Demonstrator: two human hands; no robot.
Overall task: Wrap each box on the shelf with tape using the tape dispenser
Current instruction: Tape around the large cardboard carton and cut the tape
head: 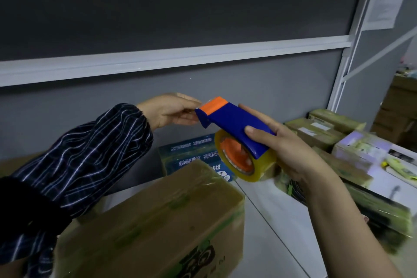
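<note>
Blue dispenser [234, 123]: right hand [291, 153] grips, left hand [169, 109] pinches.

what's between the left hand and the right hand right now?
The tape dispenser fills the gap: the right hand grips its blue handle, and the left hand is at its orange front end. Seen in the head view.

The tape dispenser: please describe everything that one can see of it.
The tape dispenser has a blue plastic body with an orange front edge and an orange hub carrying a tape roll, clear and yellowish. It is held in the air above the shelf, tilted, with its front end up and to the left. The right hand grips body and roll from behind; the left hand pinches at the front end.
</note>
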